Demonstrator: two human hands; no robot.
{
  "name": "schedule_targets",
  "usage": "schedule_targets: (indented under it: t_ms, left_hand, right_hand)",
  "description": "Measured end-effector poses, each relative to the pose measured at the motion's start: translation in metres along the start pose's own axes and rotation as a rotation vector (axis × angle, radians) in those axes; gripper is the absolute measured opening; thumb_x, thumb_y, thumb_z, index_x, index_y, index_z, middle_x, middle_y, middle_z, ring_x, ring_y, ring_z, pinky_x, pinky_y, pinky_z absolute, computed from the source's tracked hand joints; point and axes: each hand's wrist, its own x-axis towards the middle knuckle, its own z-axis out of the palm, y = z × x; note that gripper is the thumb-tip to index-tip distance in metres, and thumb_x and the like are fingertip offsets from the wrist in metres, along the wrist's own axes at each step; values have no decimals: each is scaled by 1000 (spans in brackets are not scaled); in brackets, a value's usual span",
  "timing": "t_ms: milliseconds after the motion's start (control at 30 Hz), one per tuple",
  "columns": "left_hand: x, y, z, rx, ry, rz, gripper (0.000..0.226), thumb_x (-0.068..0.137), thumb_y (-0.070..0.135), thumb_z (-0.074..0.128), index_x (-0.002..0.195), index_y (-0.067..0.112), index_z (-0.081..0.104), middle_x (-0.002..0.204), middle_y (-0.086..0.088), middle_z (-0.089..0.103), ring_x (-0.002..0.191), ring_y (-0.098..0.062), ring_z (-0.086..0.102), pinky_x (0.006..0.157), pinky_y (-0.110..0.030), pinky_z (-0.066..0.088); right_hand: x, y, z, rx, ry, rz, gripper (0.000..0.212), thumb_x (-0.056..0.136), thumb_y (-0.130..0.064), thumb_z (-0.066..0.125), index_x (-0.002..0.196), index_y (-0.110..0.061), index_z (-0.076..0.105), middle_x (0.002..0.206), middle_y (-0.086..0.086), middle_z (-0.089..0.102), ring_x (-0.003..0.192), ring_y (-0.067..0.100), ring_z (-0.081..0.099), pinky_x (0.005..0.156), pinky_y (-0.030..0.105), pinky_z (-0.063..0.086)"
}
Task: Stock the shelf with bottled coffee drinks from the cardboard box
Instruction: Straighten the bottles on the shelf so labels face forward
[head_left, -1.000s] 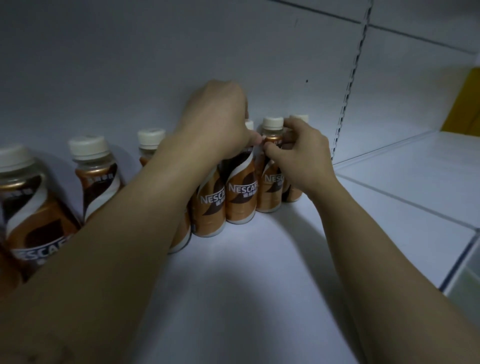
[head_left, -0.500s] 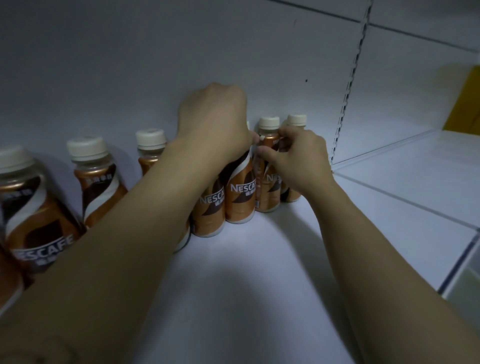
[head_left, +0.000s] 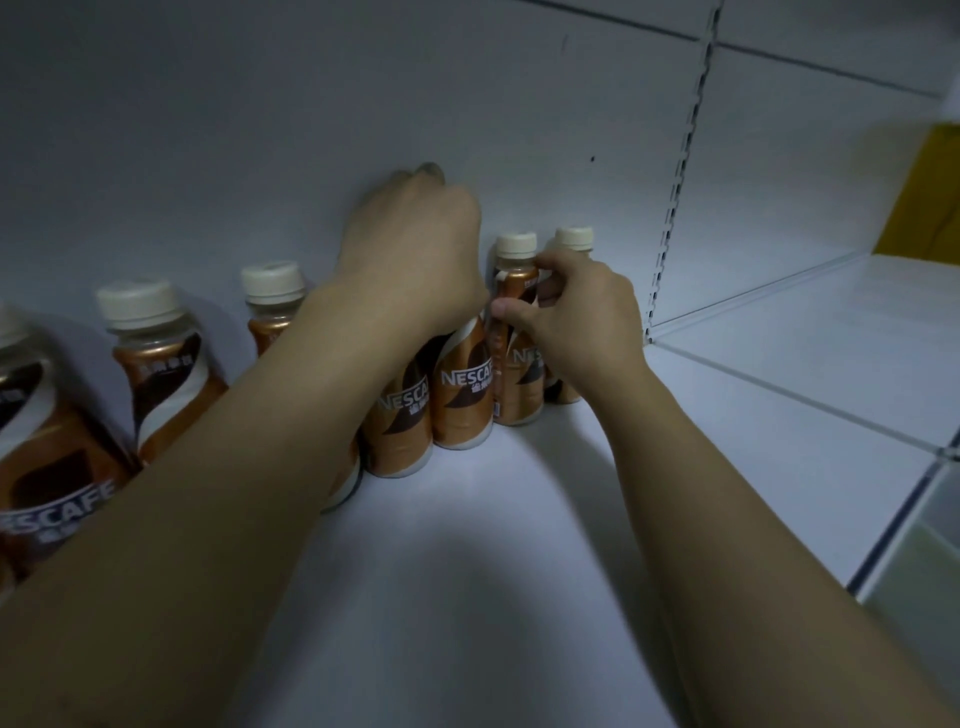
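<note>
A row of brown Nescafe coffee bottles with cream caps stands along the back wall of the white shelf (head_left: 467, 545). My left hand (head_left: 415, 249) is closed over the top of one bottle (head_left: 462, 400) in the middle of the row, hiding its cap. My right hand (head_left: 582, 317) grips the neighbouring bottle (head_left: 511, 291) at its neck and upper body, thumb in front. One more bottle (head_left: 574, 241) stands behind my right hand at the row's right end. The cardboard box is out of view.
Further bottles (head_left: 156, 364) stand to the left, the nearest large at the left edge. A slotted upright (head_left: 675, 182) divides this bay from the white shelf (head_left: 805, 364) on the right. A yellow object (head_left: 930, 192) is at far right.
My right hand has slid slightly down and right on its bottle, so the bottle's cap and neck now show fully. My left hand has shifted a little upward on its bottle.
</note>
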Motion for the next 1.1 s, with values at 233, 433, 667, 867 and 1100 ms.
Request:
schedule_targets:
  t_ms: [233,433,667,867,1100]
  left_hand:
    - [1,-1,-4,-17,-37,2,36,72,28,78,101,9,67,103,-13,53,89,-30,53,65,-37,46]
    - [-1,0,-4,-23,-63,1,30,74,21,76,99,7,67,101,-12,52,85,-28,54,66,-37,49]
    - [-2,2,-4,7,-71,3,30,76,20,74,103,9,66,105,-12,52,89,-29,53,70,-37,48]
    - [-2,4,-3,95,-14,95,50,77,47,66,115,15,61,111,-12,56,101,-30,52,77,-39,40]
    - [16,22,-6,-118,-91,61,58,75,48,69,125,21,55,115,-6,58,100,-25,54,78,-36,42]
  right_hand:
    - [2,5,-12,4,-163,-25,58,73,-31,80,126,-23,60,104,-1,67,93,16,61,80,27,47]
    - [-1,4,-8,10,-134,-32,64,72,-30,81,129,-21,56,93,-8,57,87,12,56,80,27,47]
    - [-2,8,-10,20,-149,-36,66,70,-33,83,129,-22,55,97,-3,63,87,14,57,79,30,48]
    - [7,19,-36,197,48,43,42,81,-48,68,115,-23,65,88,-10,70,78,4,65,71,20,51]
    - [14,40,-17,35,146,209,57,74,-59,67,116,-22,57,106,-3,60,91,15,60,72,32,48]
